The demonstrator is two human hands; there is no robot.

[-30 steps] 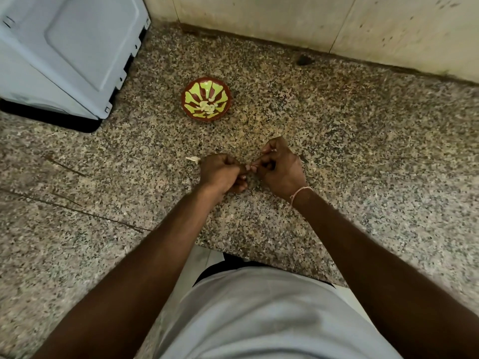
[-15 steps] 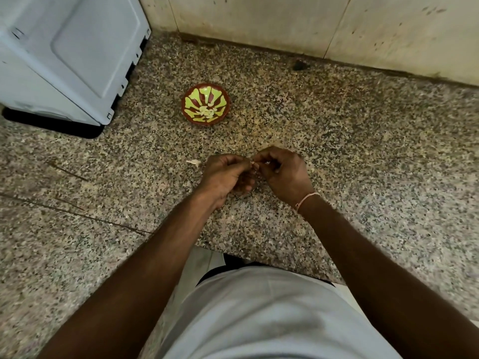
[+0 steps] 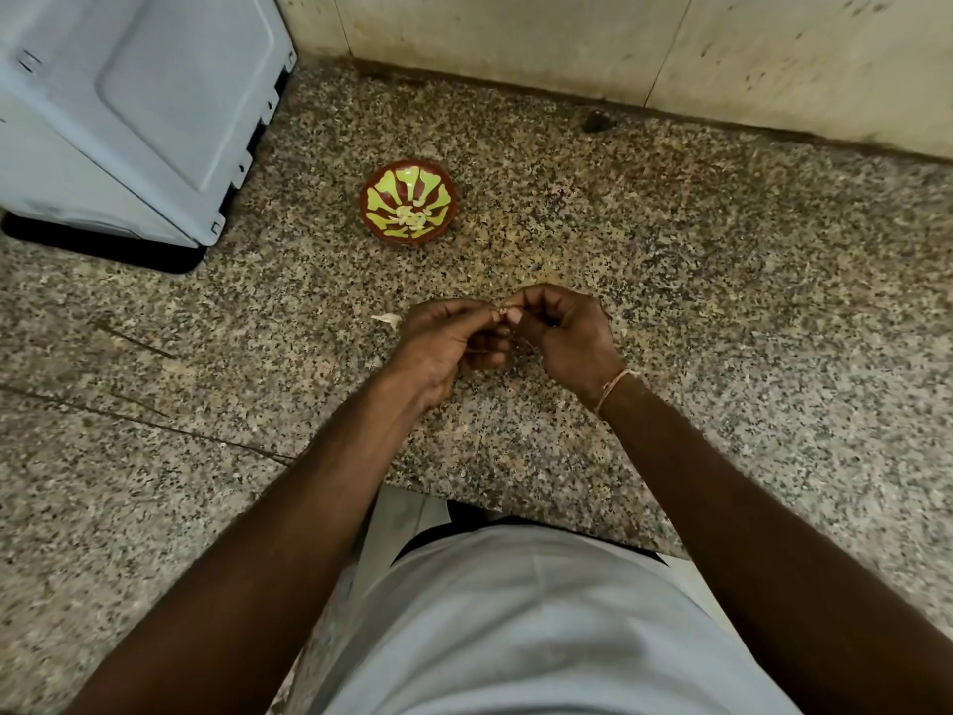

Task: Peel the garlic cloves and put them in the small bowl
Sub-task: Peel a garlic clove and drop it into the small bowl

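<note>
Head view: both hands' grip point(image 3: 503, 318) on garlic clove point(image 3: 499, 316)

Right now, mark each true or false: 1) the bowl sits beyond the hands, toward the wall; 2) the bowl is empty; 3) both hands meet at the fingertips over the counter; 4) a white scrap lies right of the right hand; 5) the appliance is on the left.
1) True: the small bowl sits on the counter beyond both hands.
2) False: pale peeled cloves lie in it.
3) True: the left hand and right hand pinch something small between their fingertips; what it is cannot be made out.
4) False: the white scrap lies just left of the left hand.
5) True: the white appliance stands far left.
</note>
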